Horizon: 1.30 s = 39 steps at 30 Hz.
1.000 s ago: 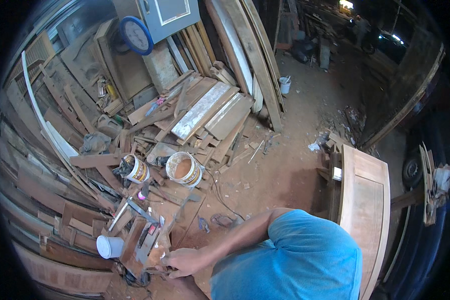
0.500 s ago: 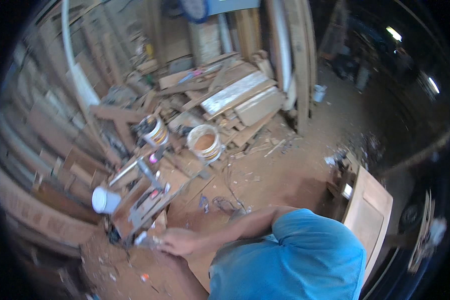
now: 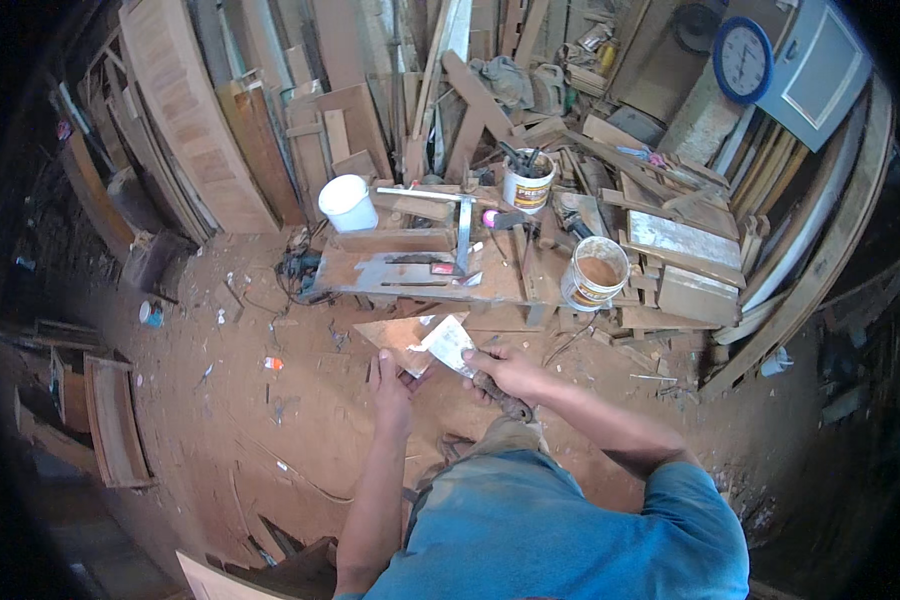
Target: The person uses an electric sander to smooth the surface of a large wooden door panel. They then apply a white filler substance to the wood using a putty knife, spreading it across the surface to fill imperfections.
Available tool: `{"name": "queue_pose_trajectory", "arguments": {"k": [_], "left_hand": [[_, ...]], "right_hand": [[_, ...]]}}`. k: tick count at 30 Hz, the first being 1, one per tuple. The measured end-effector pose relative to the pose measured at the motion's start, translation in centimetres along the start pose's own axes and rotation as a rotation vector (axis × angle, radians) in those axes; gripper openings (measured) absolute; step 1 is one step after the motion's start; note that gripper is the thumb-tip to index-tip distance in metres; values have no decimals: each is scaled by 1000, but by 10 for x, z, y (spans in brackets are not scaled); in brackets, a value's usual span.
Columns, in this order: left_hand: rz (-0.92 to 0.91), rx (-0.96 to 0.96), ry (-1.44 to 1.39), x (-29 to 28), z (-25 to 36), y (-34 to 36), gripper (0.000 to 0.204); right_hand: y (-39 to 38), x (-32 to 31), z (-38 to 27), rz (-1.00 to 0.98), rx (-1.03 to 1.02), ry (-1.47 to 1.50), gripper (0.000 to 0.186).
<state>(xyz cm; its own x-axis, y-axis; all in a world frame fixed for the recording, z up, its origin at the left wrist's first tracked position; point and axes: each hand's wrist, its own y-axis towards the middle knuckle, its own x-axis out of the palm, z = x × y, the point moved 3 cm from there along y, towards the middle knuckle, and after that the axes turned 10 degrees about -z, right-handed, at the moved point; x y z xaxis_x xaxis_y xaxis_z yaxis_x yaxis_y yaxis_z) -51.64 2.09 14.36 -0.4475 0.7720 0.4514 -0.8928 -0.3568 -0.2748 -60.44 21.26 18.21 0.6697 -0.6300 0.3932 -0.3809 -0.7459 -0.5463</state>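
Note:
My left hand [image 3: 392, 388] grips the near edge of a thin, brown, pointed piece of board [image 3: 390, 336] with white paste smeared on it. In my right hand [image 3: 507, 372] is a putty knife with a broad, whitish blade [image 3: 450, 343]; its dark handle [image 3: 508, 402] sticks out below the fingers. The blade lies against or just over the right part of the board; which of the two I cannot tell. Both hands are above the floor, just in front of a low wooden bench [image 3: 350, 272].
The bench carries a metal square [image 3: 463, 235] and a white bucket [image 3: 348, 205]. Beside it stand a bucket of tools [image 3: 528, 182] and an open bucket of brown matter [image 3: 595, 272]. Stacked boards [image 3: 682, 240] lie to the right; scraps litter the dirt floor [image 3: 240, 400].
The view has swung left, bringing the bench to the middle. My hands, close together and blurred before, now show clearly with the board and the putty knife.

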Motion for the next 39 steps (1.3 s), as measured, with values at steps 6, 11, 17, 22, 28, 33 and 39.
{"name": "queue_pose_trajectory", "arguments": {"k": [6,11,17,22,28,33,39], "left_hand": [[-5,74,-46,-7,7,-7,47],[31,56,-16,-13,8,-15,49],[22,72,2,-21,7,-26,49],[30,34,25,-29,4,-39,43],[166,51,31,-46,7,-63,44],[196,57,-89,-76,-7,-76,48],[270,105,-171,-91,-5,-97,44]], "right_hand": [[0,2,-6,-67,68,-327,41],[17,0,-3,-116,126,-408,36],[35,21,-3,-168,139,-432,38],[56,35,0,-250,121,-467,41],[48,60,-18,-223,-35,-848,31],[39,86,-27,-249,-450,-1533,23],[42,124,-7,-236,-660,-1967,46]]}}
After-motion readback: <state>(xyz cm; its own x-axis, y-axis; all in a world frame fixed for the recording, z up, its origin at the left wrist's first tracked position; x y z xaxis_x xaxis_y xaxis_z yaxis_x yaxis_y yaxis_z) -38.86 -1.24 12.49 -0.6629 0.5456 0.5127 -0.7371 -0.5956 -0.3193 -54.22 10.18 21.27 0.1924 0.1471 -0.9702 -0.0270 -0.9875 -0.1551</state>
